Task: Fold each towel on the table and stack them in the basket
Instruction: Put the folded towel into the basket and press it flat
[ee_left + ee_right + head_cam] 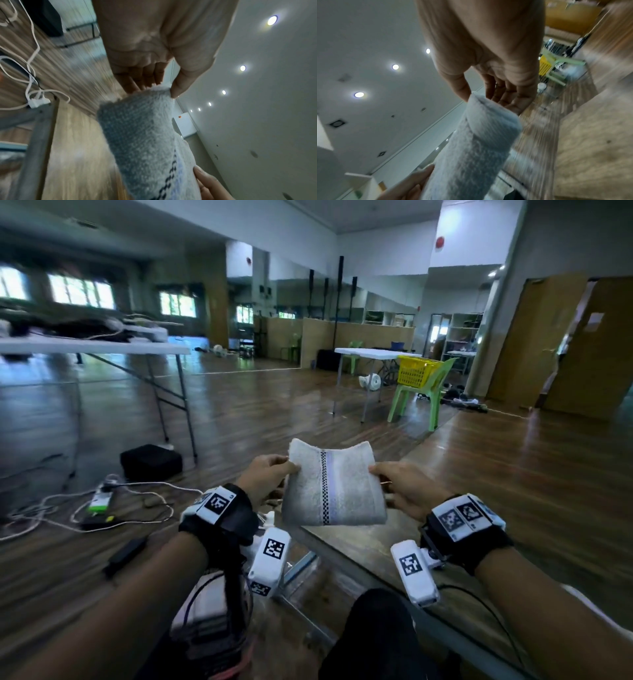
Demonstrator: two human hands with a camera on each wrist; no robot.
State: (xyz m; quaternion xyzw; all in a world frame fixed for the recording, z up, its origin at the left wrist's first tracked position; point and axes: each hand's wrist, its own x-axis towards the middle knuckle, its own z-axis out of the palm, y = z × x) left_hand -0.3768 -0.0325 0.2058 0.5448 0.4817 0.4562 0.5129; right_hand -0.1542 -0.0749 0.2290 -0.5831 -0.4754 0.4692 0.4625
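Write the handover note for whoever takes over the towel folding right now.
Left hand: pinches the left edge of the towel.
Right hand: pinches its right edge.
Towel: white, checked stripe, held in the air between both hands, already folded small.
Basket: a yellow basket sits on a green chair far across the room; unclear if it is the target.
Left: stack this towel; other towels not in view.
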